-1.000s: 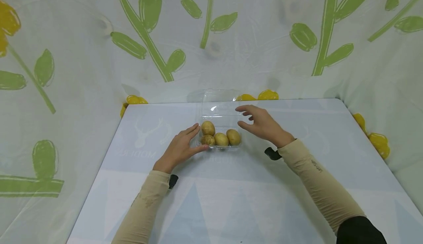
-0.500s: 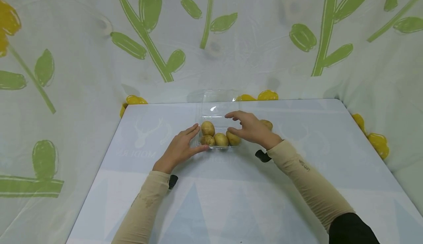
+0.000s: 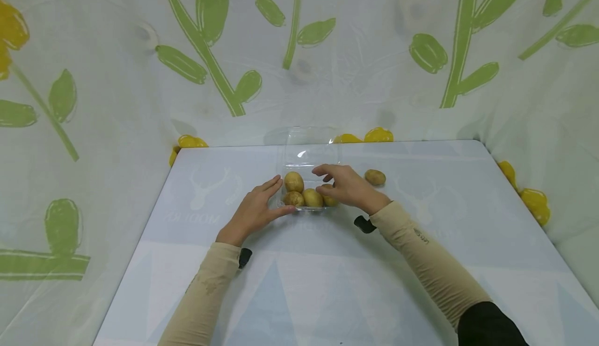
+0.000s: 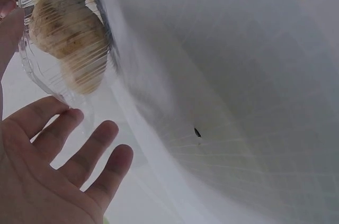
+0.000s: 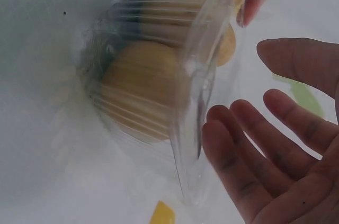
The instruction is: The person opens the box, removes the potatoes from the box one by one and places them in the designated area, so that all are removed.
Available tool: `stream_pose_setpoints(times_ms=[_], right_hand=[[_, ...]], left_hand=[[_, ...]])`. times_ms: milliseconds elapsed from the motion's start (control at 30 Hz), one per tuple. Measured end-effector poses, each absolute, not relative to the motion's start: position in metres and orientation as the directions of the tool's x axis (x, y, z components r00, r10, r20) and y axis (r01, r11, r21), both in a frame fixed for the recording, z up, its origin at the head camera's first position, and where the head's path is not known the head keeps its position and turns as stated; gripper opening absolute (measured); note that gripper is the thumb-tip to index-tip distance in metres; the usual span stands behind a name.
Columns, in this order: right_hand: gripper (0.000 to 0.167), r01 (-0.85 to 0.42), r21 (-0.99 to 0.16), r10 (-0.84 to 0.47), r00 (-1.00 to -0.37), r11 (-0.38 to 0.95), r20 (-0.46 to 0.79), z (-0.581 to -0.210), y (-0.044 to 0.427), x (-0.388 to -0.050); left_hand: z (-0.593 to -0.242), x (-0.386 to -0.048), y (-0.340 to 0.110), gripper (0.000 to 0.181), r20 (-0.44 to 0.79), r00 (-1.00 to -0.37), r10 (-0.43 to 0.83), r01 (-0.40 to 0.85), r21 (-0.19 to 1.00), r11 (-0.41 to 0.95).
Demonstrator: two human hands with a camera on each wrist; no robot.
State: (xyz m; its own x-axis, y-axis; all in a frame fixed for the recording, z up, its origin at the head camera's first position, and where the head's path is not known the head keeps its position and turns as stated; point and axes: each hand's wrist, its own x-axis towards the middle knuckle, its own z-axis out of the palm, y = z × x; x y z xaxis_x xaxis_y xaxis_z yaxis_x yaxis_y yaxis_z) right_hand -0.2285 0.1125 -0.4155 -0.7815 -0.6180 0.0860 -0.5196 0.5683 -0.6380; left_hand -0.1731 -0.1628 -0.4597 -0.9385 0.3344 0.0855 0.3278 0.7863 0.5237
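"Both hands at work, from what you see?"

"Yes. On my head feed the bare left hand (image 3: 252, 210) lies against the left side of the clear, ribbed plastic clamshell box (image 3: 311, 209), its fingers stretched out and its thumb at the box's near left corner. My left wrist feed shows the fingers fanned wide, some tips at the box's edge."

"And the other?"

"I have the bare right hand (image 3: 348, 186) over the right part of the box, thumb and forefinger well parted, the other fingers loosely bent. Up close its fingertips sit just beside the box's rim; I can't tell whether they touch it."

"What's in the box?"

"Four rounded, yellow-brown potatoes (image 3: 313, 197): two along its left side, one behind the other, one near the middle of its front, and one at its right, partly hidden from me by the hand. One browner, oval potato (image 3: 375, 177) lies outside, to the right of the box."

"Lid?"

"Raised at the far side of the box: a clear plastic lid (image 3: 311, 151). Under the box I see a pale, blue-patterned tabletop (image 3: 281, 304), and beyond it a whitish cloth backdrop (image 3: 355, 91) with green leaves and yellow flowers."
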Motion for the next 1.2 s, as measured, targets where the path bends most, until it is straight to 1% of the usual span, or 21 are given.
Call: stream_pose_setpoints(times_ms=[133,400,567,700,867,1067,1200], right_hand=[[0.045,-0.510,-0.633,-0.620,-0.782,0.582,0.061,-0.419,0.107,-0.229],[0.046,-0.458,-0.638,-0.613,-0.790,0.619,-0.029,-0.423,0.097,-0.229],[0.045,-0.472,-0.596,-0.626,-0.777,0.650,-0.067,-0.425,0.092,-0.230],[0.047,-0.497,-0.544,-0.642,-0.760,0.676,-0.103,-0.425,0.091,-0.232],[0.049,-0.534,-0.516,-0.683,-0.715,0.670,-0.147,-0.422,0.088,-0.233],[0.052,-0.578,-0.466,-0.710,-0.682,0.670,-0.175,-0.422,0.086,-0.237],[0.053,-0.576,-0.443,-0.707,-0.670,0.687,-0.226,-0.420,0.084,-0.239]], left_hand=[[-0.461,-0.173,-0.163,0.091,0.091,-0.936,0.339,0.335,0.524,0.783],[-0.461,-0.172,-0.163,0.092,0.061,-0.943,0.328,0.307,0.544,0.781],[-0.461,-0.173,-0.163,0.091,0.062,-0.942,0.329,0.308,0.547,0.779],[-0.460,-0.173,-0.163,0.091,0.068,-0.940,0.335,0.315,0.549,0.774],[-0.459,-0.173,-0.163,0.091,0.074,-0.938,0.340,0.323,0.545,0.773],[-0.458,-0.173,-0.162,0.091,0.065,-0.938,0.341,0.322,0.535,0.782],[-0.458,-0.173,-0.162,0.091,0.061,-0.939,0.339,0.318,0.535,0.783]])
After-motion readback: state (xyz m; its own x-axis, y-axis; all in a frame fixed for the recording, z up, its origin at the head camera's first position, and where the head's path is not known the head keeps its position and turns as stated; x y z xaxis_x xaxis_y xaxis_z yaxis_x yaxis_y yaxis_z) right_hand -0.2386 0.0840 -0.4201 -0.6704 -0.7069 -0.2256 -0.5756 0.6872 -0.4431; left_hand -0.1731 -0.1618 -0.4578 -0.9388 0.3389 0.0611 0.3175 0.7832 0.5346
